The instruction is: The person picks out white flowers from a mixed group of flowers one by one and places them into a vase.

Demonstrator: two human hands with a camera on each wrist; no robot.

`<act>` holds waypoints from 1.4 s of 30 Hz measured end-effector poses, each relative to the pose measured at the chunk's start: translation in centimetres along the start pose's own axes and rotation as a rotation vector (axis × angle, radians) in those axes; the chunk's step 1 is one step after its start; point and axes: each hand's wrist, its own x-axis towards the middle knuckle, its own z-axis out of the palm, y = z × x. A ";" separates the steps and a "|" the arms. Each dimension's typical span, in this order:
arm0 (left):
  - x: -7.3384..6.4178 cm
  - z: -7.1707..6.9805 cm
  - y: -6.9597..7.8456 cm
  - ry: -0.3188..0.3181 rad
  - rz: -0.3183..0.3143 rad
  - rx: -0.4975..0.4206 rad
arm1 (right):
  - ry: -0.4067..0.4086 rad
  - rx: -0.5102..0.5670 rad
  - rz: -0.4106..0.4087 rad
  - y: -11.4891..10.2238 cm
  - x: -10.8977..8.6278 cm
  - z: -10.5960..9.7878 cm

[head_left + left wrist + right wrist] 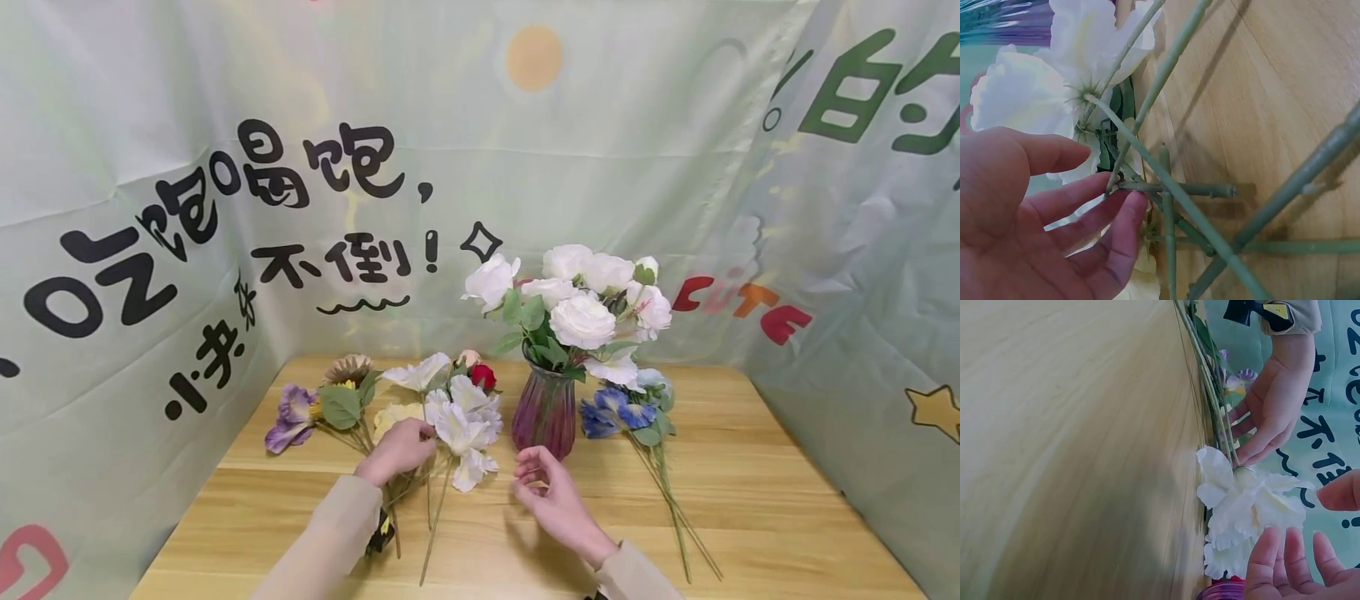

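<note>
My left hand [401, 450] reaches in among the stems of the artificial flowers on the left. In the left wrist view its fingertips touch a green stem [1166, 69], while the thumb stands apart from the fingers. White flowers [461, 421] with pale ruffled petals lie just right of this hand. My right hand [555, 500] hovers in front of the purple glass vase [543, 412], fingers loosely bent and holding nothing. Large white blooms [581, 321] with green leaves stand in the vase. In the right wrist view, white petals [1254, 509] show beyond the right fingertips.
A purple flower [291, 417], a brown flower [347, 368], a yellow flower [396, 414] and a red rose [483, 377] lie at the left. Blue flowers [615, 412] with long stems lie right of the vase. Printed cloth [450, 192] walls in the wooden table [757, 492].
</note>
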 end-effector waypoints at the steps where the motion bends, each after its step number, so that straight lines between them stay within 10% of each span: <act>1: 0.0 0.0 -0.1 0.007 -0.005 -0.015 | 0.000 -0.002 -0.003 0.1 0.0 0.0; 17: -0.2 -0.8 -2.6 0.164 -0.056 -0.382 | 0.001 -0.032 -0.051 0.9 0.2 -0.1; 29: -0.7 -1.4 -2.9 0.388 0.013 -0.453 | 0.009 -0.028 -0.033 1.2 0.2 -0.1; 42: -0.7 -3.4 -2.2 0.426 0.049 -0.613 | 0.052 -0.025 -0.026 1.2 0.3 -1.0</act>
